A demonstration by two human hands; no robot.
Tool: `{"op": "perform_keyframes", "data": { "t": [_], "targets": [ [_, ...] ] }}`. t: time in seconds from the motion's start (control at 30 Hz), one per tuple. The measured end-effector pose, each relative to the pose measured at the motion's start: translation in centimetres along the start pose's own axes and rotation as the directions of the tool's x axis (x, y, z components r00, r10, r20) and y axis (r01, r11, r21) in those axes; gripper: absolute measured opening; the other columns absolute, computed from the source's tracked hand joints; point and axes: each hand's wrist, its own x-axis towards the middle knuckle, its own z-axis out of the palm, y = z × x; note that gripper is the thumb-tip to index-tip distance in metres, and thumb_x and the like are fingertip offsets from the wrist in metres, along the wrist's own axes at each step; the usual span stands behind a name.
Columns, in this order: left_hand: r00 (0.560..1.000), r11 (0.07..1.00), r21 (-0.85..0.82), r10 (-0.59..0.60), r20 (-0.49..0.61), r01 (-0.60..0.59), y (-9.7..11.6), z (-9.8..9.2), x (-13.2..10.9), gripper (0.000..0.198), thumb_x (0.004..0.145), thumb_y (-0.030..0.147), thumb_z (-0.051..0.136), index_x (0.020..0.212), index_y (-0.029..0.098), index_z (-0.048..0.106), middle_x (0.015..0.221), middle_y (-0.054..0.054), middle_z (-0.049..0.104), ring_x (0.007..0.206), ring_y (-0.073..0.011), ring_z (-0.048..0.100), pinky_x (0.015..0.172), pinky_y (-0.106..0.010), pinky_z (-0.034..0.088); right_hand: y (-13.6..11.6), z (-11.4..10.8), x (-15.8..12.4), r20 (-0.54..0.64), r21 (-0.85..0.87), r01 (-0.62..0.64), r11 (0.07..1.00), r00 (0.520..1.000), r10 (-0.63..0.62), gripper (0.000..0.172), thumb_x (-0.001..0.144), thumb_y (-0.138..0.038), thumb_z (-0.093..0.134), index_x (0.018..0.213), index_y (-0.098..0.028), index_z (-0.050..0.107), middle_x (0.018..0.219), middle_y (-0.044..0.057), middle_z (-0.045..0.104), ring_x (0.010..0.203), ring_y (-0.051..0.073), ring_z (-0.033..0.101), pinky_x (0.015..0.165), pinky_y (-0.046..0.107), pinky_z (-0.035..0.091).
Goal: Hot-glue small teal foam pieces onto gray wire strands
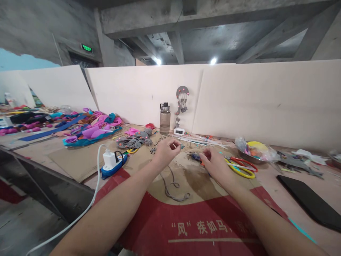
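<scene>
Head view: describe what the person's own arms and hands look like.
The left forearm and right forearm are bare, with no sleeves in view. The left hand and right hand wear no gloves; no watch, bracelet or ring shows on the wrists or fingers.

Seen from my remote post: a small grey piece (pixel 182 145), felt by the look of it, sits pinched at the fingertips of my left hand (pixel 165 152), raised just above the cardboard (pixel 191 181) on the worktop (pixel 269 176). A dark bluish cluster (pixel 195 156) of tiny parts lies flat on the cardboard between both hands, just beside my right hand (pixel 215 164). Its make-up is too small to tell.
</scene>
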Motion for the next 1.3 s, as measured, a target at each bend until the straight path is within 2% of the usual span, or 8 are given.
{"op": "perform_keyframes", "data": {
  "t": [0.07,0.17,0.27,0.37,0.6,0.87,1.07,1.3],
  "targets": [
    [0.992,0.987,0.102,0.126,-0.018,-0.123,0.5,0.2,-0.3,0.007,0.073,0.014,0.057,0.072,0.017,0.063,0.066,0.000,0.059,0.058,-0.0091,0.051,0.057,-0.021,0.040,-1.6,0.6,-0.7,0.033,0.315,-0.018,0.949,0.999,0.008,0.019,0.080,-0.039,0.051,0.084,-0.021,0.047,0.083,0.005,0.060,0.078,0.019,0.056,0.075,0.034,0.043],
    [0.962,0.948,0.173,0.272,0.003,-0.268,1.4,0.4,-0.8,0.009,0.074,0.012,0.056,0.073,0.017,0.063,0.074,-0.002,0.061,0.066,-0.0112,0.054,0.063,-0.023,0.043,-3.4,1.8,-1.8,0.147,0.721,-0.134,0.680,0.988,0.039,0.031,0.071,-0.037,0.063,0.089,-0.023,0.043,0.095,0.004,0.061,0.093,0.017,0.058,0.086,0.034,0.042],
    [0.929,0.912,0.180,0.368,0.029,-0.367,2.2,0.4,-1.2,0.009,0.077,0.012,0.055,0.075,0.017,0.062,0.082,-0.004,0.062,0.078,-0.0141,0.056,0.071,-0.026,0.045,-4.3,2.4,-2.3,0.239,0.887,-0.243,0.392,0.969,0.061,0.043,0.065,-0.033,0.071,0.092,-0.025,0.038,0.092,0.000,0.064,0.091,0.015,0.059,0.086,0.032,0.043],
    [0.925,0.911,0.164,0.379,0.033,-0.379,2.6,0.4,-1.5,0.010,0.077,0.011,0.056,0.078,0.017,0.063,0.086,-0.005,0.063,0.080,-0.0143,0.057,0.073,-0.026,0.046,-4.9,2.2,-2.6,0.287,0.917,-0.290,0.274,0.956,0.053,0.044,0.065,-0.030,0.073,0.091,-0.025,0.037,0.077,-0.005,0.062,0.073,0.012,0.060,0.076,0.031,0.046],
    [0.982,0.974,0.127,0.187,0.031,-0.190,2.9,0.7,-1.7,0.007,0.076,0.015,0.058,0.075,0.019,0.064,0.066,0.000,0.062,0.062,-0.0113,0.055,0.062,-0.024,0.044,-5.1,1.3,-2.4,0.255,0.875,-0.284,0.391,0.959,0.125,0.028,0.068,-0.033,0.066,0.083,-0.022,0.045,0.062,-0.010,0.042,0.046,0.005,0.035,0.042,0.020,0.035],
    [0.994,0.995,-0.103,0.013,0.113,-0.001,2.2,1.2,-1.7,0.013,0.079,0.026,0.058,0.085,0.017,0.066,0.075,-0.003,0.069,0.067,-0.0136,0.064,0.063,-0.025,0.050,-3.7,1.5,-1.7,0.157,0.765,-0.192,0.615,0.981,0.111,0.017,0.072,-0.034,0.058,0.076,-0.019,0.051,0.067,-0.005,0.045,0.052,0.007,0.038,0.043,0.020,0.038],
    [0.989,0.996,-0.090,0.000,0.151,0.013,2.3,1.0,-1.7,0.015,0.079,0.026,0.056,0.082,0.018,0.069,0.075,-0.003,0.070,0.067,-0.0140,0.065,0.062,-0.024,0.050,-4.1,1.2,-1.9,0.158,0.738,-0.184,0.649,0.982,0.099,0.022,0.074,-0.039,0.057,0.074,-0.020,0.047,0.070,-0.003,0.051,0.061,0.010,0.051,0.062,0.028,0.049],
    [0.991,0.998,-0.056,-0.019,0.134,0.027,2.8,0.7,-1.7,0.013,0.077,0.022,0.056,0.075,0.017,0.067,0.071,-0.003,0.069,0.066,-0.0137,0.064,0.062,-0.023,0.049,-4.3,1.3,-2.2,0.159,0.680,-0.180,0.711,0.983,0.096,0.021,0.081,-0.042,0.048,0.076,-0.022,0.045,0.060,-0.006,0.040,0.048,0.009,0.036,0.043,0.022,0.035]
  ]
}}
